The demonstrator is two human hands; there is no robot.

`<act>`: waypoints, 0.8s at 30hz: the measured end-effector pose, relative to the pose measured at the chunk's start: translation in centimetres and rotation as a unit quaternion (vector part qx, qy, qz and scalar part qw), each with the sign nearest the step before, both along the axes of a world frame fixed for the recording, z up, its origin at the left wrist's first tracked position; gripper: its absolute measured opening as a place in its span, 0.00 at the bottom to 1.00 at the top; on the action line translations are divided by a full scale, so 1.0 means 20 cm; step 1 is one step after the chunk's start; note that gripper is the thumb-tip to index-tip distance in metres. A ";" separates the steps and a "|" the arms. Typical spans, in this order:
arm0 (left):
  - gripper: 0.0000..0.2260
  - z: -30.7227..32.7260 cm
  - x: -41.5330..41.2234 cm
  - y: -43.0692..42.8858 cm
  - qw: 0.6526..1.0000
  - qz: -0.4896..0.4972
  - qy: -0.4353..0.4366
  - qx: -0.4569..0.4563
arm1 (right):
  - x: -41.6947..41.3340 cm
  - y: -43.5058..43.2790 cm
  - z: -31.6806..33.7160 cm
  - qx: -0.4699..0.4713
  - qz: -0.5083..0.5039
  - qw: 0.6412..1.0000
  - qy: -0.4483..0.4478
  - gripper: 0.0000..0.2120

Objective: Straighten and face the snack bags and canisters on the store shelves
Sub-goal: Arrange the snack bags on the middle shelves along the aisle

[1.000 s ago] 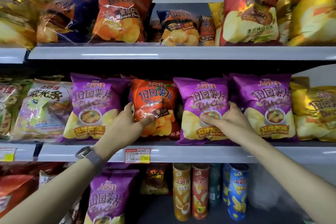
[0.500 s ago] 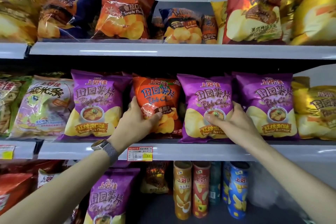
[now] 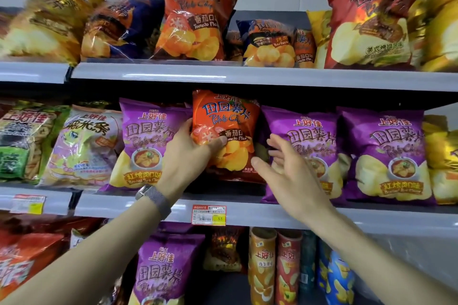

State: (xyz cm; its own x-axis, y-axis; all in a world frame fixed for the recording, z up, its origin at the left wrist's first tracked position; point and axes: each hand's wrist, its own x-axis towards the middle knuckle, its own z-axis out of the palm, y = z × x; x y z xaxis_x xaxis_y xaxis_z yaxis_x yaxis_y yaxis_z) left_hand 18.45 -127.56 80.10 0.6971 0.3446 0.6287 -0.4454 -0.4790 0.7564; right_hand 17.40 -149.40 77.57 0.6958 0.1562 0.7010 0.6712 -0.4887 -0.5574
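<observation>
On the middle shelf (image 3: pixel 260 213) my left hand (image 3: pixel 190 153) grips an orange tomato chip bag (image 3: pixel 228 119) by its left side, thumb across its front; the bag is lifted above the shelf board. My right hand (image 3: pixel 285 166) hovers just right of that bag with fingers spread and straight, in front of a purple chip bag (image 3: pixel 304 136) and holding nothing. More purple bags stand to the left (image 3: pixel 143 138) and right (image 3: pixel 386 151).
The top shelf (image 3: pixel 247 75) carries orange, blue, red and yellow bags, some leaning. Green and pale bags (image 3: pixel 84 146) fill the middle shelf's left end. Below stand several canisters (image 3: pixel 262 265) and another purple bag (image 3: pixel 163 270). A price tag (image 3: pixel 209 215) hangs on the rail.
My left hand has raised the orange bag up off the shelf. My right hand has let go of the purple bag and opened, shifting left toward the orange bag.
</observation>
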 end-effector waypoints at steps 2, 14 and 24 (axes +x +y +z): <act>0.35 0.00 -0.03 0.01 1.000 -0.011 -0.001 0.003 | 0.04 0.07 0.06 0.038 0.033 0.993 0.104 0.48; 0.25 -0.09 -0.25 0.22 0.999 0.024 -0.047 0.008 | 0.14 0.31 0.11 0.184 0.176 0.945 0.207 0.40; 0.28 -0.08 -0.16 0.61 0.997 0.068 0.048 -0.004 | 0.06 0.22 0.14 0.199 0.206 0.941 0.180 0.31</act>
